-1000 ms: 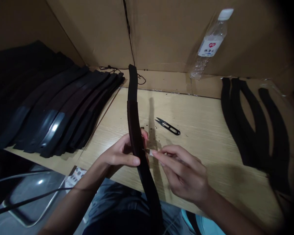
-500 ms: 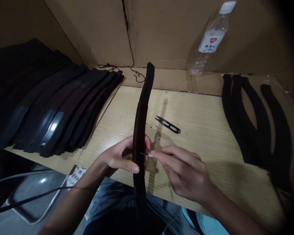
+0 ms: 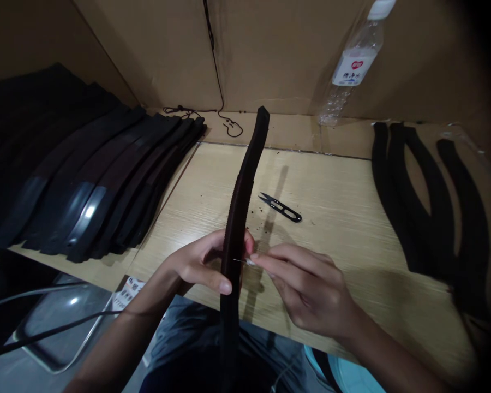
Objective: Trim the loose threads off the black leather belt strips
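Note:
My left hand [image 3: 207,262] is wrapped round a long, curved black strip [image 3: 245,191], thumb on its near face and fingers behind. The strip stands upright over the table's front edge, with a dark brown ribbed section in its middle. Between the thumb and finger of my right hand [image 3: 306,284] is a thin needle-like tool with a pale handle [image 3: 250,261]. Its fine tip points left and lies at the strip's right side; whether it pierces the surface I cannot tell. Black thread snips [image 3: 280,207] lie on the table beyond my right hand.
A pile of similar black strips [image 3: 118,180] covers the left side. Several plain black curved pieces [image 3: 421,207] lie at right. A clear plastic bottle [image 3: 352,68] stands against the cardboard wall [image 3: 278,60]. Black cord [image 3: 217,71] hangs down it. Dark crumbs lie near the snips.
The strip's upper end has tilted to the right in my left hand. The needle-like tool and my right hand have barely moved.

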Motion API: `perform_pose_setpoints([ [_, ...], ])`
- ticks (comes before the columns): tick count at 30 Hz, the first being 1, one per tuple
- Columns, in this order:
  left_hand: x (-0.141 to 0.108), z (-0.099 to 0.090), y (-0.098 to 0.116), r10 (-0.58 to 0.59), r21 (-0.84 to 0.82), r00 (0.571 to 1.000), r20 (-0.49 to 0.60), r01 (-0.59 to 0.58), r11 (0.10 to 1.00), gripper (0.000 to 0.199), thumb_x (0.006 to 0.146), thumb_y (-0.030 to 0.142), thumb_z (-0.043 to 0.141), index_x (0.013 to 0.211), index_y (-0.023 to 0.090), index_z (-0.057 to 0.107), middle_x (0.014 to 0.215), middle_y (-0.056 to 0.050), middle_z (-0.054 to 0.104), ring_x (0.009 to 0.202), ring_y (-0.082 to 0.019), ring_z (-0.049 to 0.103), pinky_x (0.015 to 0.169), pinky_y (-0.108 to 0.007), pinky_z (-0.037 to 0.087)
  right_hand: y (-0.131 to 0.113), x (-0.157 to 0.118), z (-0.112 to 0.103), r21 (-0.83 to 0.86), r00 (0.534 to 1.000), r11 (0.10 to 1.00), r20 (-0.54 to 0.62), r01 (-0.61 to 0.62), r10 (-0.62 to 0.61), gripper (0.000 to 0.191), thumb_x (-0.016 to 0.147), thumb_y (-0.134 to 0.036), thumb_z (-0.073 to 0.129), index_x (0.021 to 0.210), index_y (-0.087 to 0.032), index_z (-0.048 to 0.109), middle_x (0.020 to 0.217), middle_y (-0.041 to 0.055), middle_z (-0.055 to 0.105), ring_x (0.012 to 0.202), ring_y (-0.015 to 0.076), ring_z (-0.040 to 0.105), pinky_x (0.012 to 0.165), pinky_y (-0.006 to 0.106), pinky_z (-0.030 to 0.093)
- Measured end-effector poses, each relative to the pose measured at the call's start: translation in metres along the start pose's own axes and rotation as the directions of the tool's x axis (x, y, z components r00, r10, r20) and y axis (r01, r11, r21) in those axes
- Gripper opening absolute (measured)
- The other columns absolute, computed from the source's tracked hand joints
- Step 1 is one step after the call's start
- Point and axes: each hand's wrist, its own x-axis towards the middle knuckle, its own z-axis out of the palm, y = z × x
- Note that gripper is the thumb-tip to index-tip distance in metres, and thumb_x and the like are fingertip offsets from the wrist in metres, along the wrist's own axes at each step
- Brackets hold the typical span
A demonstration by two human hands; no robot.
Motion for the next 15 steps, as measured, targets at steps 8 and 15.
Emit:
perform_pose_setpoints([
  [8, -0.002, -0.003, -0.001, -0.025, 0.051, 0.999, 0.043, 0.023, 0.998, 0.054, 0.06, 0.029, 0.086, 0.105, 0.019, 0.059, 0.078, 0.0, 0.062, 0.067, -0.015, 0.058, 0.059, -0.026, 0.047, 0.0, 0.004, -0.006, 0.034, 0.993, 0.998, 0.112, -0.044, 0.04, 0.039, 0.084, -0.003, 0.05, 0.117, -0.017, 0.063, 0.104, 0.0043, 0.069, 0.086, 0.0125, 0.067, 0.072, 0.025, 0.058],
  [15, -0.002, -0.003, -0.005, -0.018, 0.043, 0.999, 0.035, 0.017, 0.999, 0.054, 0.058, 0.026, 0.087, 0.103, 0.019, 0.059, 0.077, 0.0, 0.062, 0.067, -0.015, 0.057, 0.057, -0.025, 0.045, -0.003, 0.007, -0.01, 0.009, 0.983, 0.998, 0.174, -0.064, 0.062, 0.042, 0.084, -0.003, 0.049, 0.119, -0.021, 0.064, 0.102, 0.0021, 0.069, 0.083, 0.0121, 0.066, 0.068, 0.025, 0.057],
])
